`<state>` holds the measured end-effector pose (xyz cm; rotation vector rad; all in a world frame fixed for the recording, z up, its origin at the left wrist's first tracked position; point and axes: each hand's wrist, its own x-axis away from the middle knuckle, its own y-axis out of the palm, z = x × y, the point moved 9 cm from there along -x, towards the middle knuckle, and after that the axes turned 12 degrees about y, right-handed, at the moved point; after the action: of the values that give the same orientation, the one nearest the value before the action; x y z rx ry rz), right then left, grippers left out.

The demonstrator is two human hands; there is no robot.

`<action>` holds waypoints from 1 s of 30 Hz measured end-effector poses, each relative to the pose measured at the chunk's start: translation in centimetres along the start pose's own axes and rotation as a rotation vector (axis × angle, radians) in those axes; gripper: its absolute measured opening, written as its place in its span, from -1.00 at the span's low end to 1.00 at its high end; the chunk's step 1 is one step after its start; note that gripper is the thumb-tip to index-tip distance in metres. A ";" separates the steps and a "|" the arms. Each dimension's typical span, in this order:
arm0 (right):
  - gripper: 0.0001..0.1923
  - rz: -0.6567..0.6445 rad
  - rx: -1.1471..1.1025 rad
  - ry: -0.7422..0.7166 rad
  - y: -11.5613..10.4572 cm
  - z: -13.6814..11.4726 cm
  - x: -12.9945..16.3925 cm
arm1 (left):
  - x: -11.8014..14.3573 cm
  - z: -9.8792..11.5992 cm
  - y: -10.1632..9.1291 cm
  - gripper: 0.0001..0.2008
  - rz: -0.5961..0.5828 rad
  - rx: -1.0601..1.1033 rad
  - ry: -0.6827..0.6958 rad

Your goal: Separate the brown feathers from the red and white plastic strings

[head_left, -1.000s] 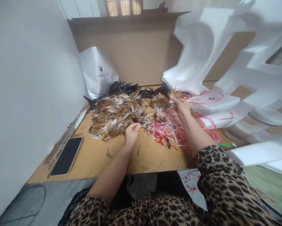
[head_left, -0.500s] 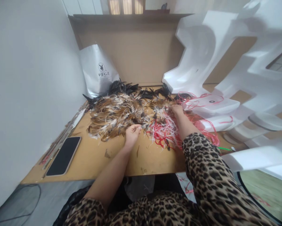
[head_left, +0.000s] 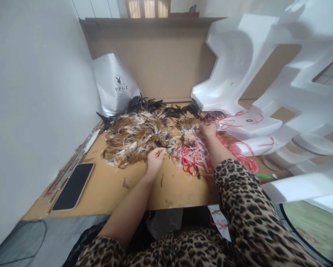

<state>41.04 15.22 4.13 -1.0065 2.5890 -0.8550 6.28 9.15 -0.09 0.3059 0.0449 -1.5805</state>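
Observation:
My left hand [head_left: 155,160] is closed in a pinch at the front edge of a spread of brown and white feathers [head_left: 135,135]. Whatever lies between its fingertips is too small to make out. Farther right, my right hand [head_left: 208,130] reaches into a smaller group of brown feathers [head_left: 189,124], its fingers bent together and partly hidden. Just below it lies a tangle of red and white strings [head_left: 192,155]. Black feathers [head_left: 146,104] line the back of the brown board.
A phone [head_left: 73,186] lies at the left, beside thin sticks [head_left: 72,163] along the wall. Behind the feathers stands a white bag [head_left: 113,85]. White foam pieces [head_left: 230,66] crowd the right side, with pink strings [head_left: 248,159] draped there. A cardboard panel [head_left: 160,59] rises at the back.
Both hands stay in nearly the same places, with my right hand shifted very slightly. The whole view has moved a little; feathers and strings look unchanged.

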 end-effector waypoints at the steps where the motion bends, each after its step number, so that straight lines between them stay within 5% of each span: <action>1: -0.83 0.017 -0.035 0.016 -0.5 -0.5 0.3 | 0.0 0.1 -0.1 -0.77 0.003 0.002 0.006; 6: -0.55 0.017 -0.470 0.140 -2.5 -2.9 2.9 | -0.5 0.5 -1.2 -0.77 0.056 0.028 0.049; 8: -0.52 -0.059 -0.565 0.056 -2.4 -4.9 5.0 | -0.7 0.6 -1.9 -0.75 0.090 0.038 0.068; 16: -0.83 -0.388 -0.238 -0.427 2.9 -10.7 16.6 | -1.1 1.2 -4.4 -0.72 0.183 -0.026 0.144; 22: -0.85 -0.495 -0.071 -0.597 7.6 -9.9 19.6 | -1.1 1.3 -5.0 -0.71 0.204 -0.047 0.162; 30: -0.85 -0.410 -0.035 -0.688 8.6 -7.9 19.6 | -1.2 1.0 -5.4 -0.73 0.241 -0.049 0.145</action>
<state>18.70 10.49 5.23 -1.5432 1.8520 -0.4227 0.80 10.34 0.25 0.3727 0.1531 -1.3145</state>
